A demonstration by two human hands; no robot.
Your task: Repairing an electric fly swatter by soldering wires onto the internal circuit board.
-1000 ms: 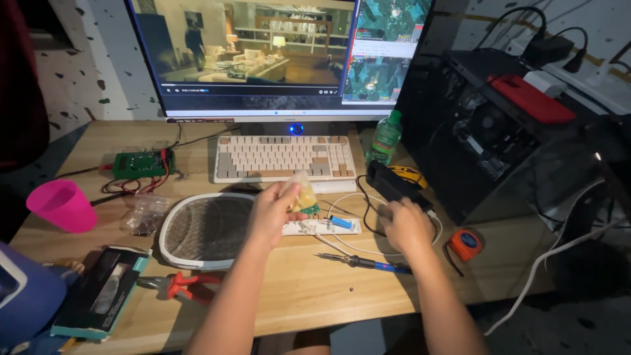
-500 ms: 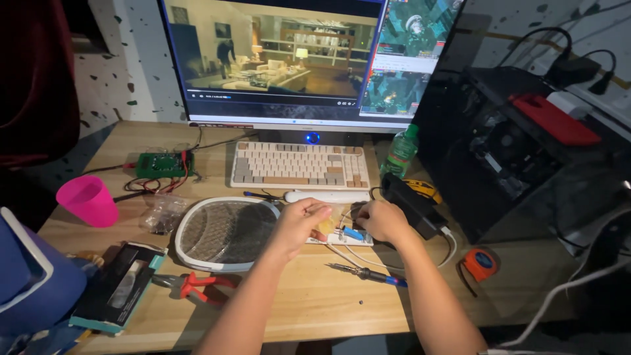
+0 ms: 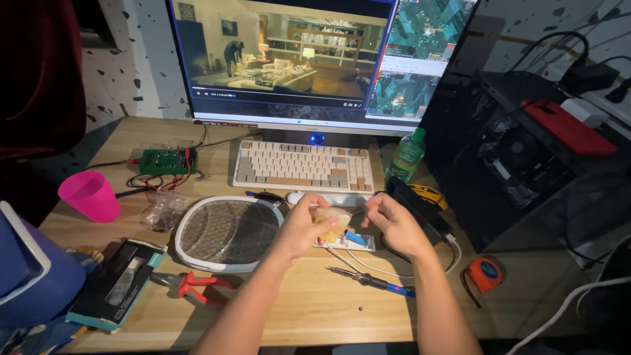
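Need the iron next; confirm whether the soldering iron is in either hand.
No, the soldering iron lies on the desk, apart from the left hand and right hand.

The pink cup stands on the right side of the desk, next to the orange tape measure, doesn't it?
Not quite. The head view shows the pink cup on the left side of the desk, near the green circuit board. The orange tape measure lies apart from it, on the right side.
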